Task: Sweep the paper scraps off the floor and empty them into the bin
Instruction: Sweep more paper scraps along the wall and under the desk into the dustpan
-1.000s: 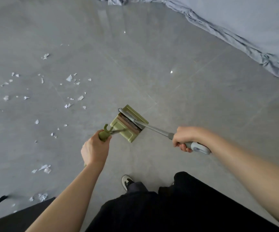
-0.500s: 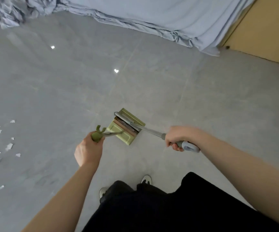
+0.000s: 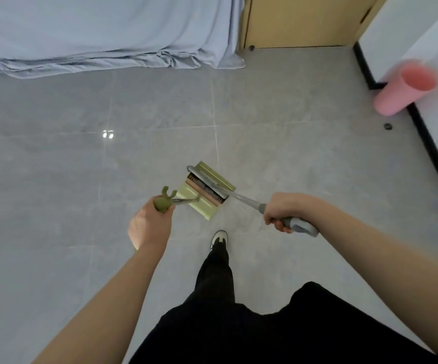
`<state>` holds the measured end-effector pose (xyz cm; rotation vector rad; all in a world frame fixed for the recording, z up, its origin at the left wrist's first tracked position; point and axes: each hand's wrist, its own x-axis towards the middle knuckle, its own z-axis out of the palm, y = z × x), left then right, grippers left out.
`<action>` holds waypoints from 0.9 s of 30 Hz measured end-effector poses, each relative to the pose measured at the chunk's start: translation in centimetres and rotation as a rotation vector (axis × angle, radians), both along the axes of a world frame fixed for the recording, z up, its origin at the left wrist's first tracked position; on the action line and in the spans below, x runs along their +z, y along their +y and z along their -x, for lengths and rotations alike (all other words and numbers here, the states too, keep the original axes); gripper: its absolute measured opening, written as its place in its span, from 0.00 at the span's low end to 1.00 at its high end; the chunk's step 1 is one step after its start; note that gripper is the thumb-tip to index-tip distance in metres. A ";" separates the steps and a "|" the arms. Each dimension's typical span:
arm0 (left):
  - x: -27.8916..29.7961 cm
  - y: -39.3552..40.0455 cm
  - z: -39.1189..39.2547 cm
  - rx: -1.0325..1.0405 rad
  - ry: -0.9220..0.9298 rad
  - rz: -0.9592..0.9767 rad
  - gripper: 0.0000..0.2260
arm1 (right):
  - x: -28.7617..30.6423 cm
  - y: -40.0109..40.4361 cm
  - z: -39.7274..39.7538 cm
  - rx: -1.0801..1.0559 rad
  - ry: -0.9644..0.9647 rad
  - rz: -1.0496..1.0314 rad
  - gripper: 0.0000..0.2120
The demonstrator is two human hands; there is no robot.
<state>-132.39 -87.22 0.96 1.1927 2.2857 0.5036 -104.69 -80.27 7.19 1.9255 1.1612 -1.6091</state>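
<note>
The left hand (image 3: 151, 227) is curled round the rounded olive-green grip of the dustpan (image 3: 204, 198), which is held just ahead of it and to its right, clear of the floor (image 3: 55, 206). The pan is a shallow, pale-green plastic tray with ridged walls. The broom (image 3: 207, 186) is laid across it, its dark bristle strip resting inside the tray, so that pan and broom are carried as one. From the brush head a smooth metal shaft runs back and to the right into a grey moulded handle, round which the right hand (image 3: 282, 212) is closed.

No paper scraps can be made out, neither on the glossy grey tiles nor inside the pan, where any would be hidden by the bristles.

The bin (image 3: 403, 89), a blurred pink cylinder with an open mouth, stands against the wall well ahead and to the right of both hands; the right hand is the nearer. It is judged that the load must be carried forward and rightward before tipping.
</note>
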 end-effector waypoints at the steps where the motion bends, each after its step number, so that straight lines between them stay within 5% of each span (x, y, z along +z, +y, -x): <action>1: 0.1 2.1 -0.7 -0.029 -0.001 0.001 0.09 | -0.1 1.2 -0.9 -0.028 0.001 -0.001 0.05; 15: 1.4 28.3 -14.3 -0.504 0.089 0.001 0.13 | 0.6 15.1 -15.4 -0.371 0.003 -0.001 0.03; 27: 1.2 43.2 -33.8 -0.596 0.085 -0.027 0.12 | 1.0 26.4 -33.3 -0.508 0.015 -0.018 0.06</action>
